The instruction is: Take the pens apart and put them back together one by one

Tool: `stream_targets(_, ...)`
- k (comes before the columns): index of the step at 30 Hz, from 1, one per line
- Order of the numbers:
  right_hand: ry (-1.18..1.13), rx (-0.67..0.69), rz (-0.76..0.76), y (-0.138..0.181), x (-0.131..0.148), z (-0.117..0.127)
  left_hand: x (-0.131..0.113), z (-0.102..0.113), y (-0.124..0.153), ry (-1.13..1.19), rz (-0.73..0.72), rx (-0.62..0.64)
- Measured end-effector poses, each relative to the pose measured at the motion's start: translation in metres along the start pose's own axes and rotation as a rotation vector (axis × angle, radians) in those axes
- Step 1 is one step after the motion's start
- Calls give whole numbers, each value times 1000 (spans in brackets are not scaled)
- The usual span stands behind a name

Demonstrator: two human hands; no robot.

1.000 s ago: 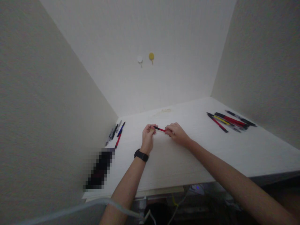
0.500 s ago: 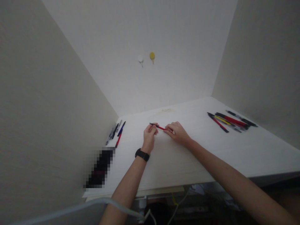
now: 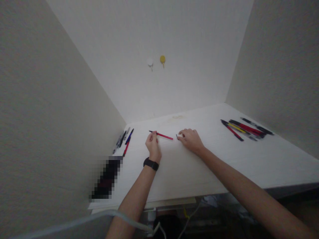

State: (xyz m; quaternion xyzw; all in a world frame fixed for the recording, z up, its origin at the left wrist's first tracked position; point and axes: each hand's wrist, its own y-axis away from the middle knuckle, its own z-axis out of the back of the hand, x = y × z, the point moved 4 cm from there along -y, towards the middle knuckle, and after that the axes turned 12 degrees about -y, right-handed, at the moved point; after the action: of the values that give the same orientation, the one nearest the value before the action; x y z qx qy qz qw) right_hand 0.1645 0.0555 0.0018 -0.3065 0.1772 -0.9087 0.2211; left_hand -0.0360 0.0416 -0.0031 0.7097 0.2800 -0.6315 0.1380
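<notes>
My left hand (image 3: 153,143), with a black watch on its wrist, is closed round a red pen (image 3: 163,135) and holds it just above the white table (image 3: 199,166). The pen points right, its black end sticking out to the left of my fingers. My right hand (image 3: 190,139) rests on the table a short way to the right, fingers curled, pinching a small dark piece (image 3: 176,135) that I cannot make out. A gap separates the pen's tip from that piece.
A row of pens (image 3: 124,139) lies along the left wall. Several red, black and yellow pens (image 3: 245,128) lie in a pile at the far right. A blurred dark object (image 3: 106,181) sits at the table's left front. Two round hooks (image 3: 156,61) hang on the back wall.
The two hands held the red pen together before. Now they have drawn apart: my left hand moved left with the pen, and my right hand kept a small dark piece.
</notes>
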Motion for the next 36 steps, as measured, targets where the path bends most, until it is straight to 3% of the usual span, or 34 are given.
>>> stream_targets(8,76,95,12,1,3,-1,-3,0,2,2,3,-8)
stream_targets(18,-37,105,-9,0,1,-6,-5,1,3,-31,-16,-2)
stream_targets(27,-138,3,5,1,7,2,-5,1,4,-22,-16,-5)
stream_targets(32,-236,1,23,0,7,0,-5,0,3,-18,-33,6)
stream_targets(36,-451,1,-20,-1,5,-2,-5,1,4,-20,-33,-8)
